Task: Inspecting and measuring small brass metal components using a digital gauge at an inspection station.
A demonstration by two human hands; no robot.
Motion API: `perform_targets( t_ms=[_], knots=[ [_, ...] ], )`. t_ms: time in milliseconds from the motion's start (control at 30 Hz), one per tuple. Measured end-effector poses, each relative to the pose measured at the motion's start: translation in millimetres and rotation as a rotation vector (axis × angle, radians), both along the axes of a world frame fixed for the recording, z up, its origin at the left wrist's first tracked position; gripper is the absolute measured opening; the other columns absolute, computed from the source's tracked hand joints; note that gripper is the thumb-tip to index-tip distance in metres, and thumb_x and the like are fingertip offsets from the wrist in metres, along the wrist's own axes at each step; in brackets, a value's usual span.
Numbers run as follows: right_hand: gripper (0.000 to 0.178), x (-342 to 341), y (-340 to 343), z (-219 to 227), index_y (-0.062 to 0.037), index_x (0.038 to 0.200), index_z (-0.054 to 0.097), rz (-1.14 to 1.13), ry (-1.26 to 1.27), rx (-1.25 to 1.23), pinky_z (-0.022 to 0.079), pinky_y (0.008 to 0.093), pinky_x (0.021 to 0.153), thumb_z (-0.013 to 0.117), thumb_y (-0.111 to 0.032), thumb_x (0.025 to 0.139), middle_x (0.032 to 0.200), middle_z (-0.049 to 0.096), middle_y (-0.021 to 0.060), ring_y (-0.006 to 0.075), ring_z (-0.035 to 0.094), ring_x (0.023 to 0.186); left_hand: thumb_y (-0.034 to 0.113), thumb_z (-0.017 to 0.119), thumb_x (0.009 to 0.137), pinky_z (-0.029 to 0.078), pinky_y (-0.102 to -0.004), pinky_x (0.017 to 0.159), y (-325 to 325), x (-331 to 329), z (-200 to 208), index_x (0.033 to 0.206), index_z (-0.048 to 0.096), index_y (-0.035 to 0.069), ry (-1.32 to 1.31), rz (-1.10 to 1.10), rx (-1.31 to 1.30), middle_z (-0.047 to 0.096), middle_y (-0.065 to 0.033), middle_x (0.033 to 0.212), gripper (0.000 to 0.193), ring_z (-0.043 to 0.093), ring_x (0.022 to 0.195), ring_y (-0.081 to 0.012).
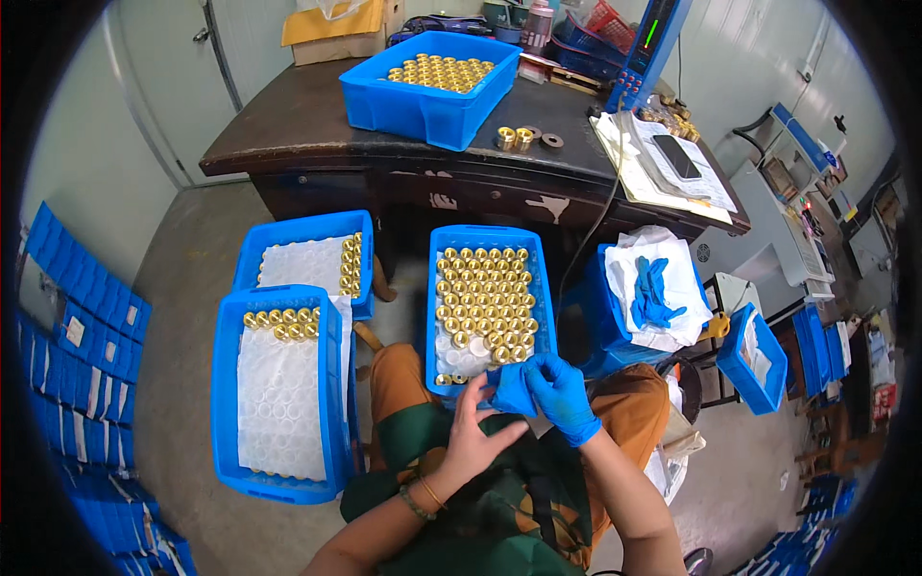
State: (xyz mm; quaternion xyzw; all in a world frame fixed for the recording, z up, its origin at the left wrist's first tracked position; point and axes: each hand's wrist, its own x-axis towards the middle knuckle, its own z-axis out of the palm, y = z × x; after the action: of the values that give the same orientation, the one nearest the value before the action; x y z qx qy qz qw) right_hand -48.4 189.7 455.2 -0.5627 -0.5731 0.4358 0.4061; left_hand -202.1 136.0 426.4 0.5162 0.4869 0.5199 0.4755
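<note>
My bare left hand [473, 444] is open, thumb and fingers apart, its fingertips at the edge of a loose blue disposable glove [511, 392]. Bracelets circle that wrist. A blue glove covers my right hand [565, 396], whose fingers are closed on the loose glove. Whether any left fingertip is inside the loose glove is hard to make out. Just beyond my hands sits a blue bin [544, 331] with rows of brass rings [485, 298] on a white sheet; its near part holds fewer rings.
At left, two blue bins [224, 384] overlap, each with brass rings on white sheets. The dark desk [288, 115] carries another blue bin [403, 108], loose rings and a phone [676, 156]. To the right, blue gloves [653, 293] lie on white cloth over a bin.
</note>
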Motion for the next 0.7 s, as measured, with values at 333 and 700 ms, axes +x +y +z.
perform_targets(
  t_ms=[333,700],
  knots=[
    [0.016,10.1,21.8,19.5,-0.001,0.096,0.057,-0.223,-0.309,0.444,0.045,0.0246,0.069,0.054,-0.014,0.088,0.09,0.06,0.005,0.0107,0.055,0.08,0.015,0.054,0.089,0.047,-0.0205,0.062,65.6,-23.6,54.0,0.101,0.055,0.002,-0.313,-0.063,-0.229,0.059,0.0008,0.084,0.017,0.054,0.073,-0.0047],
    [0.022,-14.1,-16.4,28.1,0.0013,0.097,0.06,0.062,0.357,-0.199,0.047,0.0264,0.071,0.057,-0.018,0.088,0.087,0.062,0.0059,0.01,0.057,0.077,0.008,0.06,0.084,0.045,-0.0202,0.059,33.6,-17.7,42.2,0.106,0.051,0.001,-0.134,-0.206,-0.179,0.06,-0.0013,0.08,0.024,0.054,0.071,-0.0057]
  ],
)
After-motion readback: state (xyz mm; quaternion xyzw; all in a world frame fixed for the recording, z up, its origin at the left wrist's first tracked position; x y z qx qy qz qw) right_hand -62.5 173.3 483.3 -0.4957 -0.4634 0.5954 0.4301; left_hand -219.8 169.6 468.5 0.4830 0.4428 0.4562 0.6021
